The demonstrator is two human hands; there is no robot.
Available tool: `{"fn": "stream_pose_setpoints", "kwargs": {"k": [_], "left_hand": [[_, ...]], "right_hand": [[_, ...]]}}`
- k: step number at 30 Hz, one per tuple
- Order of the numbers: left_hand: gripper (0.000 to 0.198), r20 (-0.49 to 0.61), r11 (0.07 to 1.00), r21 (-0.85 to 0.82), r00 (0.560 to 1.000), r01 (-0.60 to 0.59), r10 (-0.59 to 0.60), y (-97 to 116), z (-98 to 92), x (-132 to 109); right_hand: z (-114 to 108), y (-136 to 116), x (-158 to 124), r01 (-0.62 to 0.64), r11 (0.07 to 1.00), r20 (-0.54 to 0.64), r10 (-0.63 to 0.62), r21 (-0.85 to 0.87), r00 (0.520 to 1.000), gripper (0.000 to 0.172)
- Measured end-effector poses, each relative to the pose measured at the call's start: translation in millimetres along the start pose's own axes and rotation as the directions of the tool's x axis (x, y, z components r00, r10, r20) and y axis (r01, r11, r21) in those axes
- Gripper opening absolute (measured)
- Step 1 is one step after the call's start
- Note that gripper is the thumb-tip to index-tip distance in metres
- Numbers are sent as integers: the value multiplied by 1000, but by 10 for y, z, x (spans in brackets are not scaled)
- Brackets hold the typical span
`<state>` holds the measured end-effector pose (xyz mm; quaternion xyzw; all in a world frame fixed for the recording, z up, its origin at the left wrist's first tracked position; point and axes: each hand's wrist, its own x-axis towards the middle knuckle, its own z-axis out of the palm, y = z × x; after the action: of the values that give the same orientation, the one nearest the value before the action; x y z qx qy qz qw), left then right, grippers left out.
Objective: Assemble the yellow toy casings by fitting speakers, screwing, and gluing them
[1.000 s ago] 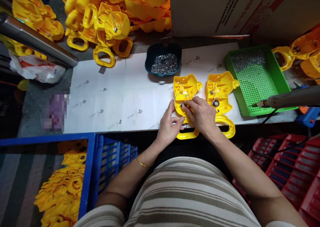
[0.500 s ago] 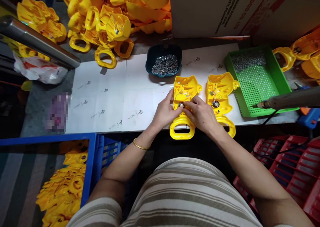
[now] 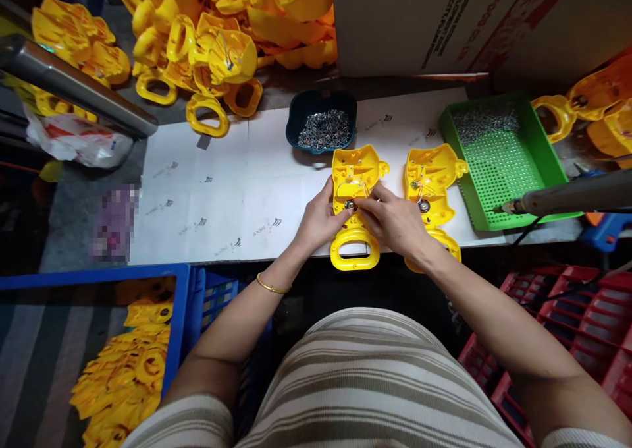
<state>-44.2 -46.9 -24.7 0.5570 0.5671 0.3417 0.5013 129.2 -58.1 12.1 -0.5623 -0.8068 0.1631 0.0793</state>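
A yellow plastic toy shell (image 3: 356, 171) with a loop handle lies open side up on the white paper sheet (image 3: 222, 184). My left hand (image 3: 318, 223) grips its left edge. My right hand (image 3: 395, 223) pinches a small round speaker (image 3: 350, 205) with thin wires inside the shell. A second yellow shell (image 3: 430, 178), with its own speaker and wires, lies just to the right, partly under my right wrist.
A dark bowl of small screws (image 3: 323, 126) stands behind the shells. A green perforated tray (image 3: 498, 165) with screws sits at the right, an electric screwdriver (image 3: 567, 201) hanging over it. Yellow shells are heaped at the back (image 3: 217, 33) and in a blue crate (image 3: 123, 362). Red crates (image 3: 567, 323) stand lower right.
My left hand rose from the handle to the shell's left edge. The shell slid slightly left and its handle came into full view. My right hand stayed on the speaker.
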Motion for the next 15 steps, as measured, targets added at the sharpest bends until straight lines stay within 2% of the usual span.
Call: {"fn": "stream_pose_setpoints", "kwargs": {"k": [2, 4, 6, 8, 11, 15], "left_hand": [[76, 29, 998, -27, 998, 50, -49, -3, -15, -38], [77, 12, 993, -67, 995, 95, -94, -3, -18, -81], [75, 7, 989, -96, 994, 114, -113, -8, -14, -111], [74, 6, 989, -104, 994, 109, -108, -22, -11, -122], [73, -5, 993, -91, 997, 76, -77, -51, -14, -117], [75, -12, 994, -74, 997, 77, -79, -63, -12, -112]], "right_hand": [[-107, 97, -113, -34, 992, -174, 56, 124, 983, 34], [-207, 191, -271, -91, 982, -258, 133, 168, 957, 33], [-263, 241, -428, -136, 984, -189, 156, 118, 969, 30], [-255, 224, -539, -160, 987, -34, 161, 19, 986, 26], [-152, 100, -580, -147, 977, 168, 173, -156, 970, 26], [-35, -35, -515, -99, 949, 253, 180, -300, 951, 30]]}}
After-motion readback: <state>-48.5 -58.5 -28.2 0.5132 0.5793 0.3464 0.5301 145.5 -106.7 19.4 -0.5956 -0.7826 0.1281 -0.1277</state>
